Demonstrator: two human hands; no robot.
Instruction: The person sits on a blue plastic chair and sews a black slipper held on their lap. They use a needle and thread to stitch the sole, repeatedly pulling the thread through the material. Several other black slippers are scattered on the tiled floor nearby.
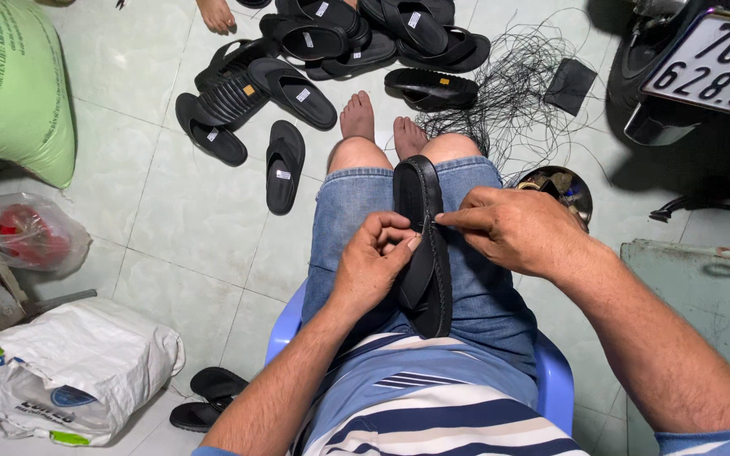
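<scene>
A black sandal point(420, 203) lies lengthwise on my lap, between my denim-clad thighs. My left hand point(372, 263) grips its left edge and strap near the middle. My right hand point(513, 228) comes in from the right, with thumb and forefinger pinched on something thin at the sandal's rim, most likely a needle or thread. The two hands' fingertips almost meet over the sandal. My bare feet point(378, 122) rest on the tiled floor ahead.
Several black sandals point(297, 93) lie scattered on the floor ahead, beside a tangle of black thread point(517, 84). A green sack point(10, 84) and white bag point(69, 371) sit at left. A motorbike's rear point(703, 67) stands top right. Another person's foot point(215, 15) shows at top.
</scene>
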